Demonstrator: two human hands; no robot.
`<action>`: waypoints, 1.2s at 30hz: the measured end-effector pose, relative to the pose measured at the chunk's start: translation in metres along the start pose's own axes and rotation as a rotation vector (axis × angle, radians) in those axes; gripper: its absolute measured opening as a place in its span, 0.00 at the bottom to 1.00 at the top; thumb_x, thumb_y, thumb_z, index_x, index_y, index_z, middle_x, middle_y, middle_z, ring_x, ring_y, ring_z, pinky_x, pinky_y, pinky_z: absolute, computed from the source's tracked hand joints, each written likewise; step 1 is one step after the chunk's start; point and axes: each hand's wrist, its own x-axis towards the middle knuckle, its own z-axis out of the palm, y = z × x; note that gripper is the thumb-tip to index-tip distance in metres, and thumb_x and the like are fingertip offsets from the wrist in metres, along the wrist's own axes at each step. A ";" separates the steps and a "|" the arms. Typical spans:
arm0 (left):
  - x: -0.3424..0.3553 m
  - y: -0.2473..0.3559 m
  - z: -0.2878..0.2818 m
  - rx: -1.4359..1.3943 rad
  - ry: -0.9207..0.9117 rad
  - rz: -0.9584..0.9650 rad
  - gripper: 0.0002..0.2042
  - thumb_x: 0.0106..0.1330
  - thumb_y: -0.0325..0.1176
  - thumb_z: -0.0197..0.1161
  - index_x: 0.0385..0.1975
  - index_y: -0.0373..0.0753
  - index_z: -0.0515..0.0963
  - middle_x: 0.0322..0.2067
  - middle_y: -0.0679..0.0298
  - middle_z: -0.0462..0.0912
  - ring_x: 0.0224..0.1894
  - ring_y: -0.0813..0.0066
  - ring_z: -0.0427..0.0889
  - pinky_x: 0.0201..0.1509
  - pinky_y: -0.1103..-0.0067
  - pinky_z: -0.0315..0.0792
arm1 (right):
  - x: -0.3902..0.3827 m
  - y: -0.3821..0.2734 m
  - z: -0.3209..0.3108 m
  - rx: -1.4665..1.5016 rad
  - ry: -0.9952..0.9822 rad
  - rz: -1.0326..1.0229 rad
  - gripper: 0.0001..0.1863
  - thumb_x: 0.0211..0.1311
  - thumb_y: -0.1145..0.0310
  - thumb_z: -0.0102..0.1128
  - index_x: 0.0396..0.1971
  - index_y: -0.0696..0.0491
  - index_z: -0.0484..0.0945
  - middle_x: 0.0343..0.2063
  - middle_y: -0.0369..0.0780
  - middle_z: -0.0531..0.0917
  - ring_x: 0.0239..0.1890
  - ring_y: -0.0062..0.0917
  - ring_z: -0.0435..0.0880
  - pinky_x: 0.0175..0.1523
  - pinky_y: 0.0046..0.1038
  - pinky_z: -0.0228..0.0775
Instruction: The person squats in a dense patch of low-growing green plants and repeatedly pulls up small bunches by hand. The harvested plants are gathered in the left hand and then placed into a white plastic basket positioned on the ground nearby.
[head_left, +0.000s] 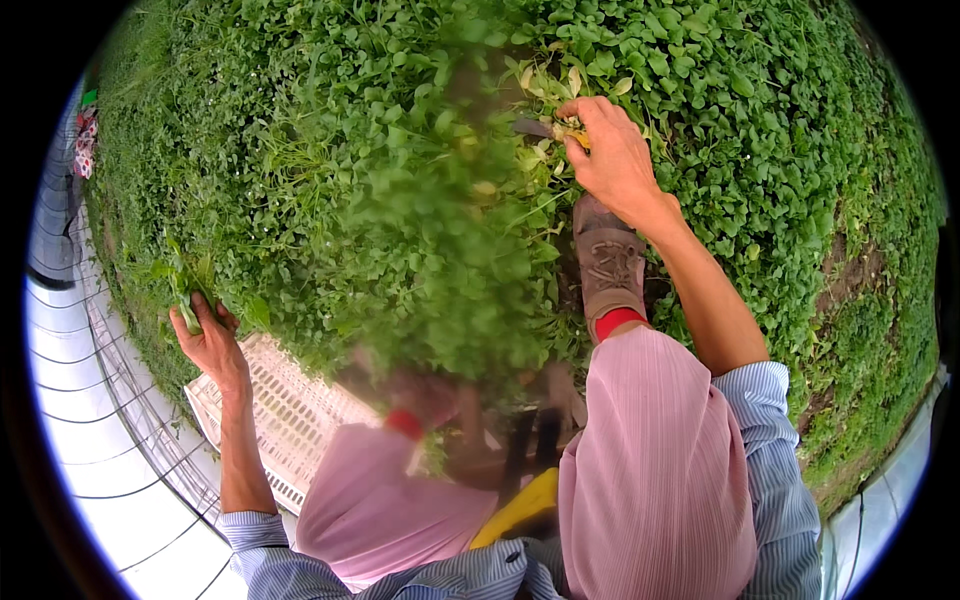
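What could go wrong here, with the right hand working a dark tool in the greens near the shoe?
1. The right hand grips a small dark tool among yellowed leaves; the tip is hidden in foliage, so fingers could get nicked.
2. The brown lace-up shoe stands in the green leafy bed, which may crush plants.
3. The left hand holds a green leaf bunch beside the white slotted plastic crate; leaves may drop outside it.

A small bunch of green leaves [186, 290] stands upright in a fist; a dark-handled blade [535, 128] lies among yellowed leaves.
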 end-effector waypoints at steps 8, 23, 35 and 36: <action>-0.056 -0.140 -0.390 0.889 0.406 -0.694 0.24 0.64 0.53 0.61 0.31 0.31 0.77 0.25 0.55 0.78 0.28 0.65 0.78 0.32 0.70 0.73 | -0.001 0.026 0.005 -0.446 -0.075 0.017 0.11 0.57 0.65 0.61 0.38 0.54 0.77 0.36 0.41 0.79 0.44 0.37 0.78 0.48 0.39 0.69; -0.066 0.053 0.208 0.373 -0.984 1.305 0.16 0.48 0.24 0.63 0.39 0.34 0.77 0.45 0.59 0.79 0.51 0.60 0.76 0.57 0.64 0.68 | 0.008 0.005 -0.004 -0.264 -0.430 0.254 0.12 0.62 0.67 0.50 0.39 0.61 0.69 0.27 0.53 0.81 0.34 0.48 0.81 0.40 0.46 0.71; -0.071 0.020 0.249 1.153 -0.880 1.191 0.21 0.55 0.31 0.59 0.50 0.34 0.75 0.43 0.60 0.73 0.51 0.65 0.66 0.59 0.64 0.60 | -0.012 -0.015 -0.023 0.069 -0.553 0.061 0.11 0.66 0.65 0.50 0.34 0.60 0.73 0.21 0.51 0.76 0.25 0.47 0.74 0.34 0.43 0.64; -0.069 0.014 0.245 1.071 -0.842 1.185 0.21 0.55 0.31 0.59 0.50 0.33 0.74 0.43 0.60 0.73 0.50 0.65 0.67 0.59 0.63 0.60 | -0.013 -0.020 -0.018 0.017 -0.600 0.047 0.12 0.67 0.65 0.51 0.33 0.60 0.74 0.22 0.52 0.78 0.27 0.48 0.77 0.34 0.45 0.66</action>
